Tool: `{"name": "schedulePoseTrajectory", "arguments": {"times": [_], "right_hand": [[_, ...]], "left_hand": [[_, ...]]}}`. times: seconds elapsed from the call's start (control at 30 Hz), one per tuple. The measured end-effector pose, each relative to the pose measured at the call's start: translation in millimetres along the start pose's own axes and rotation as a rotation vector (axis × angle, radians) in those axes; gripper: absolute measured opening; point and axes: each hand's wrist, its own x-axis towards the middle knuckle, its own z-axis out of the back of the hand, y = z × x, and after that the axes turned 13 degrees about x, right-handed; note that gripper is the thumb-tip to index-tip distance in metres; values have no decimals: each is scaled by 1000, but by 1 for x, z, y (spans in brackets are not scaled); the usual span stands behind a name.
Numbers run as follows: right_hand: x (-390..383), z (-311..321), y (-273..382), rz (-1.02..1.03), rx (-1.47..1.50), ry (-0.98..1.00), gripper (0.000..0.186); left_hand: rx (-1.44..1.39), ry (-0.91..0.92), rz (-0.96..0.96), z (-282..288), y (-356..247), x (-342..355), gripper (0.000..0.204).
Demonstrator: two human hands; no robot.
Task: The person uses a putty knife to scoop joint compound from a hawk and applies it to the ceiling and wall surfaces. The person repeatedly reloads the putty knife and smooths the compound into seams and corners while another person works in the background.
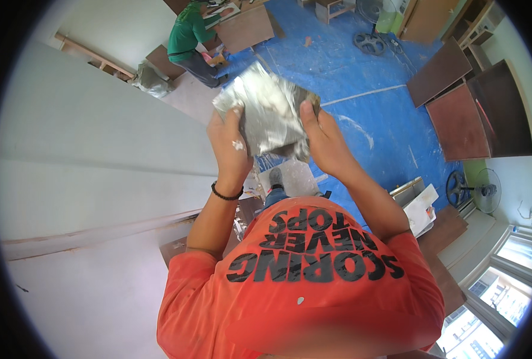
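Silvery, flat-sided piece, white patch across its face, held up ahead of the torso, over the floor's blue sheeting. Motion blur; cannot tell whether foil, plastic or metal. Left hand clamped on its left edge, right hand on its right; thumbs on the near face, most fingers hidden behind. Opposed grip probably steadies the piece and shares its weight. Forearms reach forward and converge slightly, elbows bent and out to the sides. Dark beaded bracelet, left wrist.
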Motion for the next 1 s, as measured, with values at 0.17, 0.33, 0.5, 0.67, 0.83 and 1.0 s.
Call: {"name": "schedulePoseTrajectory", "arguments": {"times": [0.17, 0.33, 0.5, 0.67, 0.83, 1.0], "right_hand": [[-9, 16, -10, -22, 287, -291, 67], [-11, 20, -21, -186, 1305, -209, 50], [-11, 31, -30, -236, 1367, -203, 43], [-12, 48, -27, -211, 1317, -299, 38], [-7, 56, -18, -51, 1175, -493, 40], [0, 60, -38, 102, 940, -614, 43]], "left_hand": [[-63, -37, -420, -13, -17, -17, 37], [305, 494, -1288, -14, -16, -26, 40], [555, 658, -1096, -12, 2, -32, 50], [754, 589, -804, 31, 39, 4, 52], [-82, -27, -53, 19, 44, -12, 56], [893, 212, -888, -13, -6, -36, 50]]}}
